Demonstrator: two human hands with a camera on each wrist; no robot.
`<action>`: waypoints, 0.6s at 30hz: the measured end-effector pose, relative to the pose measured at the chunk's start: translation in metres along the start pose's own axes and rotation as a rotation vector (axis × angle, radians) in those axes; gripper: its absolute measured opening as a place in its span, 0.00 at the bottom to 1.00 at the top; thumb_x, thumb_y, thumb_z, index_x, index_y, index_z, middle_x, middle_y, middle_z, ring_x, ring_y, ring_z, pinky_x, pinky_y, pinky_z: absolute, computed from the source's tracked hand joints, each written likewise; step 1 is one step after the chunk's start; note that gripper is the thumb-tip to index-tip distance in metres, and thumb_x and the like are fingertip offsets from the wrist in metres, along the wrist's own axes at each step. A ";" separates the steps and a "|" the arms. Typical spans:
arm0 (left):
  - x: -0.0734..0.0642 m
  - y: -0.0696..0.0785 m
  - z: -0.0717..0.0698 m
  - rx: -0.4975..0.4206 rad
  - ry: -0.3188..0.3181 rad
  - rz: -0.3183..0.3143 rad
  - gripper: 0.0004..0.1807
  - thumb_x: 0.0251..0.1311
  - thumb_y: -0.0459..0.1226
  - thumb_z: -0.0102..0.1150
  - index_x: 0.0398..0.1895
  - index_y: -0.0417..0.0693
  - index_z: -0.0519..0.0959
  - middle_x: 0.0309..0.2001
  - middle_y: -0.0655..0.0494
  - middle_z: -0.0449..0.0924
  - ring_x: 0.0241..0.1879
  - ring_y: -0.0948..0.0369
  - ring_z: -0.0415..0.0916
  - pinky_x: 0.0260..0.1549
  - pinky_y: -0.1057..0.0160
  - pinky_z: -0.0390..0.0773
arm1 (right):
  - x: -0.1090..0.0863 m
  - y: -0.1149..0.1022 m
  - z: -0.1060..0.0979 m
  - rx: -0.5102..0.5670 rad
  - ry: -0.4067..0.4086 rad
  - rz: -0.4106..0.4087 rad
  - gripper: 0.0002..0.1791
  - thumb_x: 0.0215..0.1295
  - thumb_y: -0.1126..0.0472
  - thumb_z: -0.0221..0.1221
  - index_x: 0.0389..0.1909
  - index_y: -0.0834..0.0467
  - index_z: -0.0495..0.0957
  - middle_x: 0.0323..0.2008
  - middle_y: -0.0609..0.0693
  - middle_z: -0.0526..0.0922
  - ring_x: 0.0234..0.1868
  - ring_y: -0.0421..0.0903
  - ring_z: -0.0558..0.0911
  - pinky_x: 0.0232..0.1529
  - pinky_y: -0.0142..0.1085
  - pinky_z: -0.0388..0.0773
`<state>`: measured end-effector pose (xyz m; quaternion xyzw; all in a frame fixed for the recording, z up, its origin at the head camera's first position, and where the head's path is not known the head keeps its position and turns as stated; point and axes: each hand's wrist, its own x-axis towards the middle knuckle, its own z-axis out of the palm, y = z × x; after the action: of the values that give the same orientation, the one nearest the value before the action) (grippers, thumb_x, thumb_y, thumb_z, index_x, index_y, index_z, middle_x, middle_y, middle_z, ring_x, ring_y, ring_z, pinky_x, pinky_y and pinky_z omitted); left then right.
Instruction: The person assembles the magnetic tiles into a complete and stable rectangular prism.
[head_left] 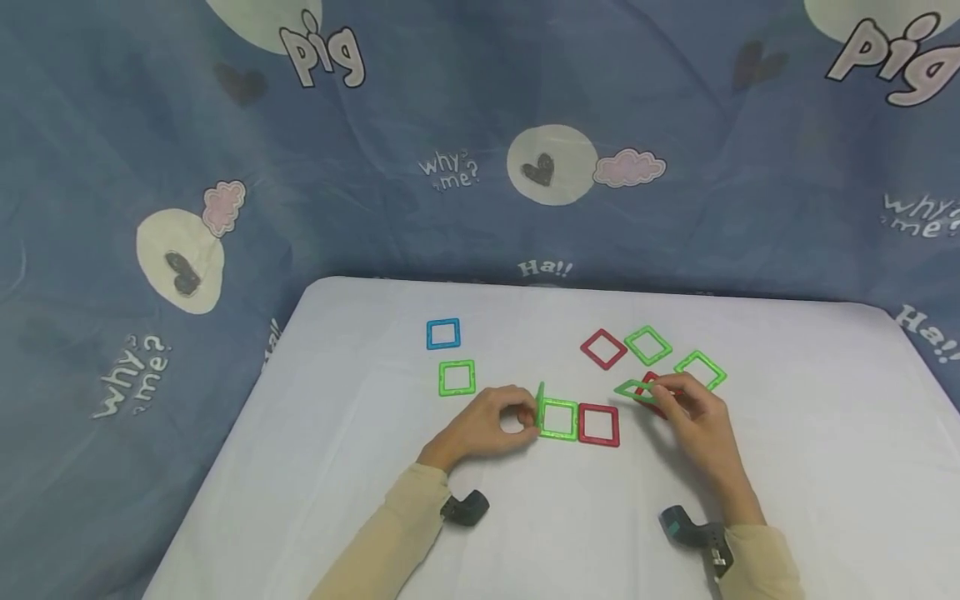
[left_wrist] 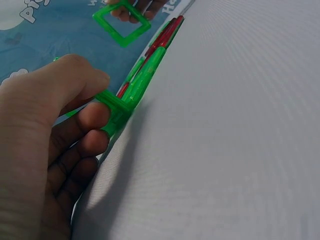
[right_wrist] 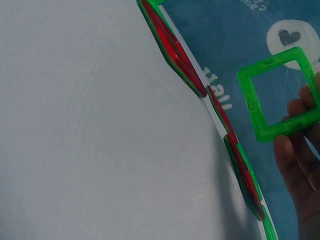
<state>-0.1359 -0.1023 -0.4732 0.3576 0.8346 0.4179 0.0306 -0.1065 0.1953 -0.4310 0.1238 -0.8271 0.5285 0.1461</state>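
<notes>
My left hand (head_left: 491,421) pinches a green square magnetic tile (head_left: 540,404) between thumb and fingers. That tile stands on edge along the left side of a flat green square tile (head_left: 558,437). A red square tile (head_left: 598,443) lies flat against the flat green one's right side. To the right, my right hand (head_left: 701,425) holds another green square tile (right_wrist: 253,107) by its edge, raised above the table. In the head view, that tile overlaps a red tile (head_left: 649,377) lying beneath, which the hand partly hides.
Further back on the right lie a red tile (head_left: 593,358) and two green tiles, one in the middle (head_left: 637,354) and one at the right (head_left: 712,363). A blue tile (head_left: 443,321) and a green tile (head_left: 457,392) lie at the left on the white table (head_left: 360,375). Behind hangs a blue printed cloth (head_left: 420,225).
</notes>
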 end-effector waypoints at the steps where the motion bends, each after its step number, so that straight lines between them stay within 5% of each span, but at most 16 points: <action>1: 0.000 0.000 0.000 0.002 -0.001 0.000 0.08 0.50 0.42 0.60 0.33 0.60 0.74 0.28 0.66 0.74 0.31 0.71 0.69 0.36 0.73 0.72 | 0.000 0.000 0.001 0.002 -0.001 -0.003 0.05 0.57 0.71 0.55 0.35 0.65 0.76 0.35 0.55 0.79 0.38 0.29 0.75 0.43 0.19 0.69; 9: 0.000 0.001 0.000 0.012 -0.009 -0.006 0.07 0.50 0.42 0.60 0.33 0.60 0.74 0.28 0.67 0.74 0.30 0.71 0.69 0.36 0.73 0.72 | 0.000 0.024 0.006 0.049 -0.022 -0.011 0.06 0.57 0.68 0.56 0.36 0.59 0.76 0.34 0.54 0.78 0.31 0.44 0.77 0.39 0.21 0.71; 18: -0.001 -0.001 0.002 0.009 -0.003 -0.022 0.08 0.49 0.42 0.61 0.32 0.62 0.74 0.28 0.68 0.74 0.31 0.71 0.70 0.38 0.73 0.72 | 0.001 0.024 0.011 0.034 -0.045 -0.021 0.06 0.57 0.65 0.56 0.36 0.55 0.76 0.34 0.47 0.77 0.32 0.36 0.76 0.32 0.23 0.71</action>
<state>-0.1351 -0.1021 -0.4751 0.3491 0.8402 0.4134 0.0350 -0.1171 0.1948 -0.4554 0.1470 -0.8197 0.5379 0.1309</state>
